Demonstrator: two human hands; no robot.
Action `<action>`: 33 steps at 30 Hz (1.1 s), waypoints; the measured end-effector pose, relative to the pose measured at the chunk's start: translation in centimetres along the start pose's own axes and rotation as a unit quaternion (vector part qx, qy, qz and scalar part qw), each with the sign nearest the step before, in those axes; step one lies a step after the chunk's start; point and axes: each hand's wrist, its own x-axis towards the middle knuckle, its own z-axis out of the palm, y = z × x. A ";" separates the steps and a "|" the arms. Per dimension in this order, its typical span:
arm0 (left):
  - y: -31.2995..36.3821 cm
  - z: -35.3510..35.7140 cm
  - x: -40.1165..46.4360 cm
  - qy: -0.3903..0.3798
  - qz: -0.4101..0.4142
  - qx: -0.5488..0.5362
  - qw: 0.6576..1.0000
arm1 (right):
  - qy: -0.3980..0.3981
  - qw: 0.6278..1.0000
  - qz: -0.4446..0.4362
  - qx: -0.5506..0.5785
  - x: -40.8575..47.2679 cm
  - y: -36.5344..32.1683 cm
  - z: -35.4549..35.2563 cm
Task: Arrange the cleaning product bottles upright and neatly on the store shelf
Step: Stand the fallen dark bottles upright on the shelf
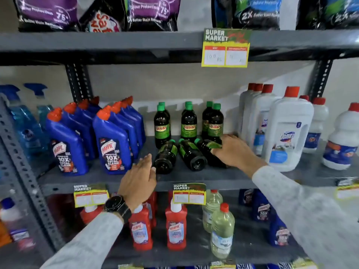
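Three dark green-capped bottles lie on their sides on the grey middle shelf (204,176): a left one (165,156), a middle one (191,155) and a right one (206,149). Behind them several more of the same bottles (188,123) stand upright in pairs. My right hand (236,150) rests on the right lying bottle, fingers curled over its label. My left hand (138,179) hovers by the shelf's front edge, fingers apart, close to the base of the left lying bottle, holding nothing.
Blue Harpic bottles (110,140) stand in rows to the left, white red-capped Domex bottles (287,131) to the right. Red bottles (175,226) and pale bottles (222,232) fill the shelf below. Price tags (189,194) hang on shelf edges. Detergent bags sit above.
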 end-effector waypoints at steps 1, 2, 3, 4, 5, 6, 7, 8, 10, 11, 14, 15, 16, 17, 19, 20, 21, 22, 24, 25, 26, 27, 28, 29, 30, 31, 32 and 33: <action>-0.2 0.2 0.1 0.007 0.000 0.006 1.000 | -0.036 0.999 0.025 0.022 0.9 0.2 0.2; -0.3 0.2 0.2 0.009 -0.003 0.015 1.000 | -0.072 0.995 0.050 0.038 1.5 0.1 0.0; -0.4 0.6 0.2 0.007 0.000 0.025 1.000 | -0.106 0.991 0.066 0.052 2.3 0.3 0.1; -0.5 0.6 0.2 0.003 0.005 0.040 0.999 | -0.132 0.986 0.081 0.065 2.8 0.0 -0.2; -0.5 0.9 0.2 0.002 0.010 0.051 0.999 | -0.152 0.982 0.089 0.070 3.6 -0.1 -0.1; -0.4 1.2 0.2 0.002 0.016 0.062 0.998 | -0.169 0.979 0.096 0.070 4.0 -0.3 -0.1; -0.5 1.4 0.3 0.004 0.020 0.071 0.997 | -0.178 0.977 0.098 0.070 4.5 -0.4 0.0; -0.6 1.5 0.3 0.005 0.019 0.076 0.997 | -0.185 0.976 0.099 0.060 4.7 -0.5 -0.1; -0.9 1.8 0.3 0.008 0.018 0.075 0.997 | -0.190 0.975 0.105 0.052 5.2 -0.5 0.3; -1.0 2.0 0.3 0.010 0.017 0.072 0.997 | -0.185 0.975 0.104 0.062 5.4 -0.3 0.7; -1.2 2.2 0.3 0.019 0.017 0.064 0.998 | -0.170 0.971 0.111 0.126 5.3 -0.1 1.5; -1.2 2.2 0.2 0.026 0.017 0.062 0.998 | -0.164 0.968 0.116 0.150 5.2 0.1 1.7; -1.2 2.2 0.1 0.032 0.016 0.059 0.998 | -0.157 0.965 0.123 0.172 5.0 0.1 1.7; -1.1 2.2 -0.1 0.037 0.016 0.058 0.998 | -0.145 0.961 0.130 0.196 4.9 0.3 1.8; -0.9 2.2 -0.2 0.039 0.011 0.055 0.998 | -0.097 0.953 0.142 0.249 4.6 0.6 1.7; -0.9 2.2 -0.3 0.042 0.008 0.054 0.998 | -0.066 0.947 0.146 0.278 4.5 0.8 1.5; -0.9 2.3 -0.3 0.043 0.006 0.054 0.998 | -0.037 0.939 0.147 0.308 4.4 0.9 1.4; -0.8 2.3 -0.3 0.044 0.004 0.055 0.998 | -0.010 0.930 0.143 0.339 4.4 1.0 1.3; -0.7 2.3 -0.3 0.044 0.001 0.056 0.997 | 0.035 0.914 0.128 0.383 4.4 1.0 1.4; -0.7 2.4 -0.3 0.046 0.002 0.057 0.997 | 0.054 0.909 0.123 0.394 4.3 0.9 1.6; -0.8 2.4 -0.3 0.047 0.003 0.058 0.997 | 0.075 0.906 0.119 0.400 4.0 0.9 1.8; -0.8 2.4 -0.2 0.047 0.004 0.060 0.997 | 0.096 0.905 0.116 0.398 3.7 0.8 2.1; -0.8 2.4 -0.2 0.046 0.002 0.061 0.997 | 0.117 0.903 0.113 0.397 3.4 0.8 2.4; -0.8 2.5 -0.2 0.046 0.001 0.063 0.997 | 0.134 0.901 0.111 0.398 3.1 0.8 2.8; -0.8 2.5 -0.2 0.047 0.001 0.064 0.997 | 0.147 0.897 0.107 0.403 2.9 0.9 3.2; -0.9 2.5 -0.2 0.048 0.001 0.066 0.997 | 0.155 0.894 0.103 0.408 2.6 1.0 3.6; -0.9 2.6 -0.1 0.049 0.001 0.068 0.996 | 0.159 0.891 0.101 0.413 2.4 1.1 4.1; -0.9 2.6 -0.1 0.050 0.002 0.070 0.996 | 0.161 0.889 0.101 0.417 2.2 1.2 4.6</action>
